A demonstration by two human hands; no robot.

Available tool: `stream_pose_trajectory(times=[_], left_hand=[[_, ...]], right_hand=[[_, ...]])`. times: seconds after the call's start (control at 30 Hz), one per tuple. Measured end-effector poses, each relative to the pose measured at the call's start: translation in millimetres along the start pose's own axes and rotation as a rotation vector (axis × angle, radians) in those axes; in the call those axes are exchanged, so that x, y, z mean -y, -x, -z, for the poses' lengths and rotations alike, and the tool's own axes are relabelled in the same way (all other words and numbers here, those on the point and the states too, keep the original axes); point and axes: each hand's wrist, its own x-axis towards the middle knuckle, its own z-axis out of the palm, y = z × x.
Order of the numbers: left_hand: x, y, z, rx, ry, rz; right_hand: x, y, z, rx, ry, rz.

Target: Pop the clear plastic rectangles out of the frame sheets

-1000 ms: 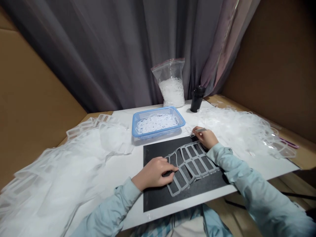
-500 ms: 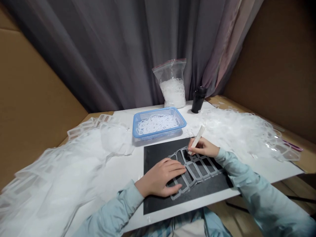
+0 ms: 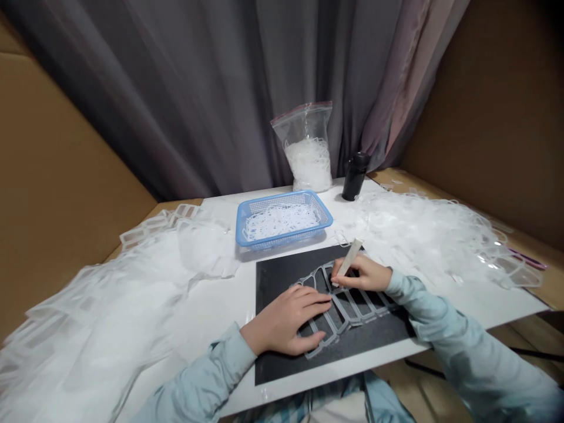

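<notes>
A translucent plastic sheet [image 3: 351, 321] with rows of oblong openings lies on a black mat [image 3: 275, 282]. My left hand [image 3: 291, 317] rests flat across the sheet's left part, fingers spread. My right hand [image 3: 362, 273] grips a pale, flat-sided stick like a pen-shaped tool [image 3: 350, 259], tilted with its upper end away from me. The tool's lower end is at the sheet's upper middle; its tip is too small to make out. The right hand covers part of the sheet's far side.
Beyond the mat stands a blue basket [image 3: 284, 239] of small white pieces. Behind it are a filled zip bag [image 3: 309, 164] and a black bottle [image 3: 355, 176]. Translucent sheets pile up at left [image 3: 145, 294] and right [image 3: 423, 229]. Cardboard walls [image 3: 57, 147] flank the table.
My right hand has shifted slightly left and nearer to me, bringing the tool's lower end down across the sheet. My left hand has stayed in place.
</notes>
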Motion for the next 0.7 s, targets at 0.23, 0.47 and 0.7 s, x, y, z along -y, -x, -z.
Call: stream_pose_trajectory(times=[0.23,0.47,0.7], left_hand=[[-0.1,-0.8,-1.9,-0.041,0.013,0.017],[-0.4,-2.5,-0.2,-0.066,0.017,0.045],[0.1,0.1,1.4,-0.061,0.038,0.068]], right_hand=[[19.1,0.8,-8.8,0.032,0.375,0.215],[18.0,0.6,-23.7,0.005,0.732,0.428],[2.5,0.2,-10.4,-0.087,0.891,0.399]])
